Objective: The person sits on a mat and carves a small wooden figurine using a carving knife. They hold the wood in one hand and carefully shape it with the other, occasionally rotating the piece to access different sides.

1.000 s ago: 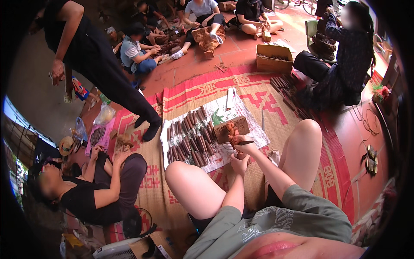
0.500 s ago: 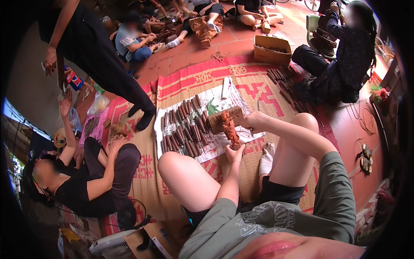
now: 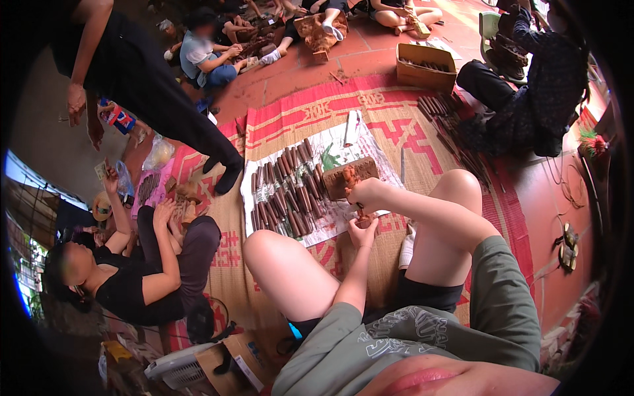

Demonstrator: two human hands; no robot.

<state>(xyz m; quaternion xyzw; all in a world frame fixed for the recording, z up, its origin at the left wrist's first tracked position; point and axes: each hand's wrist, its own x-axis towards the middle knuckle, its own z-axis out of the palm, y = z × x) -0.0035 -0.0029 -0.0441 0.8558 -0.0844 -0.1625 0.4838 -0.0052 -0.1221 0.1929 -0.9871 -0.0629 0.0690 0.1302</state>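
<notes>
A reddish-brown carved wooden figurine point(image 3: 351, 174) stands upright in front of me, between my knees. My left hand point(image 3: 362, 232) is closed round its base from below. Across the figurine's middle lies my right hand point(image 3: 364, 193), closed, its fingers mostly turned away from view; what it grips, if anything, I cannot make out. Just behind the figurine rests a brown wooden block point(image 3: 334, 183) with a carved surface. To the left, several rows of dark brown stick-like handles point(image 3: 287, 191) lie on a white printed sheet point(image 3: 248, 210).
A patterned straw mat point(image 3: 228, 284) spreads beneath everything. A white roll point(image 3: 352, 129) lies at the sheet's far edge. Beyond sits a cardboard box point(image 3: 426, 78), with dark rods point(image 3: 456, 135) nearby. A person point(image 3: 142, 270) sits at left; another person point(image 3: 152, 99) stands behind them.
My right hand has moved left, from beside the figurine to across its front, covering its middle. My left hand stays at the base. The seated person at left has lowered a raised hand.
</notes>
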